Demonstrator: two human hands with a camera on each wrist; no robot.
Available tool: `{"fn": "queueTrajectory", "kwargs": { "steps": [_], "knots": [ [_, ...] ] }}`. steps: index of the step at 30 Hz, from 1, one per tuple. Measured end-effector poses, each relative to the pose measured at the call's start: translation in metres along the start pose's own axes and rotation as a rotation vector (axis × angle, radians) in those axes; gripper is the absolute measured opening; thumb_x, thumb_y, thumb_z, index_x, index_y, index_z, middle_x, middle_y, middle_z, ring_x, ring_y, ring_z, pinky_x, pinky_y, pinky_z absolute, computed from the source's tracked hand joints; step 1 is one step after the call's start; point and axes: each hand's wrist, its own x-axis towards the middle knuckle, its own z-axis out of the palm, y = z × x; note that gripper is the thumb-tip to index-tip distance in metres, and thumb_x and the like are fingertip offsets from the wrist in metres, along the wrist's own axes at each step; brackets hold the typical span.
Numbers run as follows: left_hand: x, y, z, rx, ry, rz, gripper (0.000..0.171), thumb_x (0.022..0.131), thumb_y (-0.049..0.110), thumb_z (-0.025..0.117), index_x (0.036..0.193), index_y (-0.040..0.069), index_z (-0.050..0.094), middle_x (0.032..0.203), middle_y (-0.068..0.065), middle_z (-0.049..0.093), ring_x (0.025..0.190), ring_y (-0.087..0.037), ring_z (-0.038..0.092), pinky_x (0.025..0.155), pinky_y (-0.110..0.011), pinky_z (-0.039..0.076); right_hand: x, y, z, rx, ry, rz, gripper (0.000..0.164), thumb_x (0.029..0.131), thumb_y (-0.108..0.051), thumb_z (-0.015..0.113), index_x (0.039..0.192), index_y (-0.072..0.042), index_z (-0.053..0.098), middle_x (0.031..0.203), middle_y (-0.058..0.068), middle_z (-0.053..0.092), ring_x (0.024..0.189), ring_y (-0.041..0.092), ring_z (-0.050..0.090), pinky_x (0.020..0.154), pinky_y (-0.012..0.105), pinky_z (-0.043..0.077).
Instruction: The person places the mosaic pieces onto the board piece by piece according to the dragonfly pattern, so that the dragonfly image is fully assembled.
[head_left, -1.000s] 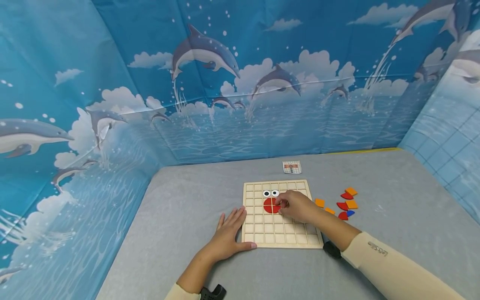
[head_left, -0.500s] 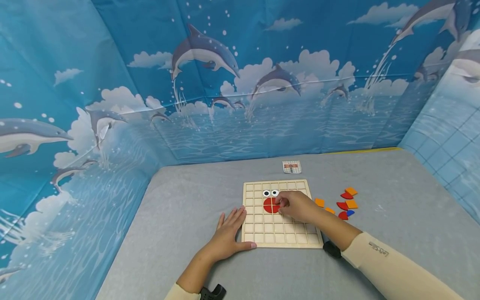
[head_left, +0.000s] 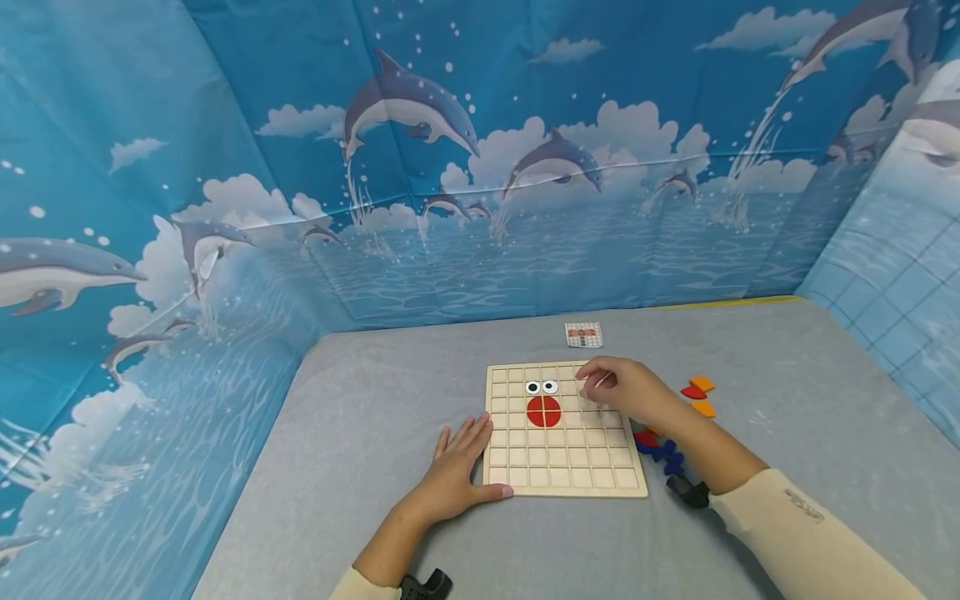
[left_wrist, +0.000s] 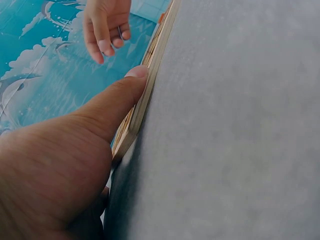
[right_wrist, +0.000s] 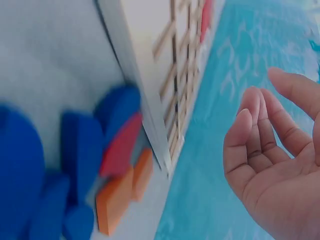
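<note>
A wooden grid board [head_left: 525, 477] lies on the grey cloth. Its cells hold a disc of red quarter pieces [head_left: 536, 417] with two white eye pieces [head_left: 533, 387] above it. My left hand [head_left: 448, 483] rests at the board's left side, fingers spread on the rim and thumb at the near left corner. In the left wrist view that thumb [left_wrist: 107, 102] lies along the board's edge. Over the board's upper right part hovers my right hand [head_left: 626, 387], fingers loosely bent. The right wrist view shows nothing between those fingers [right_wrist: 242, 130].
Right of the board lie blue pieces [head_left: 670, 457], a red piece [head_left: 647, 437] and orange pieces [head_left: 703, 408], partly behind the right forearm. A small printed card [head_left: 583, 336] lies beyond the board. A dolphin-print curtain [head_left: 465, 275] borders the table.
My right hand has lifted off the red disc and moved right and slightly away from me, uncovering the disc's right side. My left hand has stayed put.
</note>
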Motion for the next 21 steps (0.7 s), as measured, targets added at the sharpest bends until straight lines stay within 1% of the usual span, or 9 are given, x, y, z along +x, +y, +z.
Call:
{"fn": "queueTrajectory", "kwargs": {
  "steps": [4, 8, 11, 13, 17, 21],
  "knots": [
    [0.0, 0.0, 0.0, -0.005, -0.001, -0.002, 0.106, 0.084, 0.061, 0.074, 0.162, 0.013, 0.023, 0.171, 0.002, 0.016, 0.16, -0.026, 0.009, 0.126, -0.06, -0.002, -0.005, 0.005, -0.014, 0.034, 0.016, 0.03, 0.031, 0.098, -0.019, 0.066, 0.127, -0.006, 0.066, 0.105, 0.007, 0.068, 0.091, 0.023, 0.063, 0.079, 0.035, 0.055],
    [0.0, 0.0, 0.0, -0.006, 0.0, -0.001, 0.106, 0.083, 0.062, 0.073, 0.162, 0.013, 0.023, 0.171, 0.002, 0.015, 0.16, -0.025, 0.009, 0.126, -0.06, -0.003, -0.01, 0.012, -0.025, 0.065, 0.029, 0.058, 0.035, 0.099, -0.024, 0.066, 0.129, -0.006, 0.063, 0.108, 0.009, 0.069, 0.096, 0.029, 0.065, 0.079, 0.033, 0.056],
    [0.0, -0.001, 0.0, -0.004, 0.001, -0.001, 0.106, 0.083, 0.063, 0.073, 0.162, 0.013, 0.022, 0.171, 0.003, 0.015, 0.16, -0.025, 0.009, 0.126, -0.06, -0.002, -0.013, 0.018, -0.031, 0.082, 0.039, 0.072, 0.037, 0.099, -0.025, 0.066, 0.13, -0.005, 0.062, 0.11, 0.011, 0.068, 0.098, 0.03, 0.065, 0.079, 0.032, 0.057],
    [0.0, -0.001, 0.0, -0.003, 0.001, -0.002, 0.106, 0.083, 0.063, 0.073, 0.162, 0.013, 0.022, 0.171, 0.003, 0.015, 0.16, -0.025, 0.009, 0.126, -0.06, -0.002, -0.015, 0.023, -0.034, 0.077, 0.043, 0.08, 0.038, 0.099, -0.024, 0.065, 0.131, -0.004, 0.062, 0.111, 0.013, 0.068, 0.097, 0.029, 0.064, 0.079, 0.033, 0.057],
    [0.0, -0.001, 0.0, -0.001, 0.0, -0.003, 0.106, 0.083, 0.063, 0.073, 0.162, 0.013, 0.022, 0.171, 0.003, 0.015, 0.16, -0.025, 0.009, 0.126, -0.06, -0.002, -0.018, 0.032, -0.037, 0.033, 0.051, 0.118, 0.037, 0.099, -0.023, 0.065, 0.131, -0.004, 0.063, 0.111, 0.013, 0.068, 0.093, 0.024, 0.063, 0.08, 0.037, 0.057],
    [0.0, 0.0, 0.0, -0.004, 0.0, -0.002, 0.106, 0.083, 0.062, 0.074, 0.162, 0.013, 0.022, 0.171, 0.003, 0.015, 0.16, -0.025, 0.009, 0.126, -0.06, -0.002, -0.019, 0.041, -0.037, 0.011, 0.031, 0.163, 0.037, 0.098, -0.022, 0.065, 0.13, -0.004, 0.063, 0.107, 0.01, 0.067, 0.091, 0.022, 0.063, 0.078, 0.035, 0.056]
  ]
}}
